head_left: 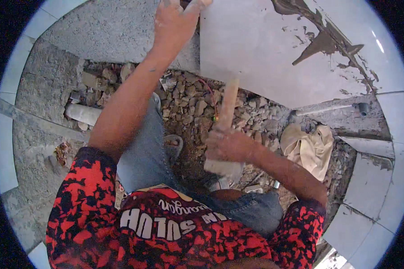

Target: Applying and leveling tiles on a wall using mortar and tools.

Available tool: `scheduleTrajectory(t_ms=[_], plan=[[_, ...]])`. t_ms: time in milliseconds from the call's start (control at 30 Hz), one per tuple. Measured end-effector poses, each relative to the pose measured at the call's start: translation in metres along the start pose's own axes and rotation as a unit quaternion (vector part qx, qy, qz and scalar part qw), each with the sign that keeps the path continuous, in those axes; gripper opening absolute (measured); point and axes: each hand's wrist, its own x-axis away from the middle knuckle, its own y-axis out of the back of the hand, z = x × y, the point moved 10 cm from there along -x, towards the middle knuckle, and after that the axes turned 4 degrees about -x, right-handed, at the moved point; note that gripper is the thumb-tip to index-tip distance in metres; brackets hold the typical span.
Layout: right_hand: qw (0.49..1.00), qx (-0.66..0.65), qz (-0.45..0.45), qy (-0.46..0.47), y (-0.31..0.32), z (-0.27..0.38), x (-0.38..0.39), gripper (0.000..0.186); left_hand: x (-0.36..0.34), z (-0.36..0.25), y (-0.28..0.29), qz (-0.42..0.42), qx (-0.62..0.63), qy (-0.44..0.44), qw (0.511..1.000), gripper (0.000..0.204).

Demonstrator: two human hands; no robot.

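Note:
My left hand [177,18] reaches up to the top edge of the view. One digit is stretched over the upper left edge of a large pale tile [242,49], with a dark gap beside it; the other fingertips are cut off. Grey mortar [323,42] is smeared along the tile's right side. Low over the rubble, my right hand [229,145] is closed round a pale wooden tool [230,101]. Its narrow end points up toward the tile's lower edge, a little apart from it in the picture. A wider pale block shows below the fist, and the tool's exact kind is unclear.
Broken stone rubble [184,98] fills the ground between my legs and the tile. A pale pipe [83,114] juts out at left, and a thin pipe [325,110] with a grey end lies at right. Crumpled beige cloth [307,150] rests beside laid tiles [366,188].

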Motion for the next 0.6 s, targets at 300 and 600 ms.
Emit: scheduleTrajectory(t_ms=[300,600], plan=[[0.995,0.013,0.079,0.064,-0.011,0.008,-0.028,0.025,0.0,0.007,0.001,-0.004,-0.009,0.027,1.0,0.022],[0.987,-0.123,0.069,-0.079,-0.039,-0.033,0.022,0.029,0.002,-0.003,-0.003,-0.024,0.007,0.029,0.999,0.018]])
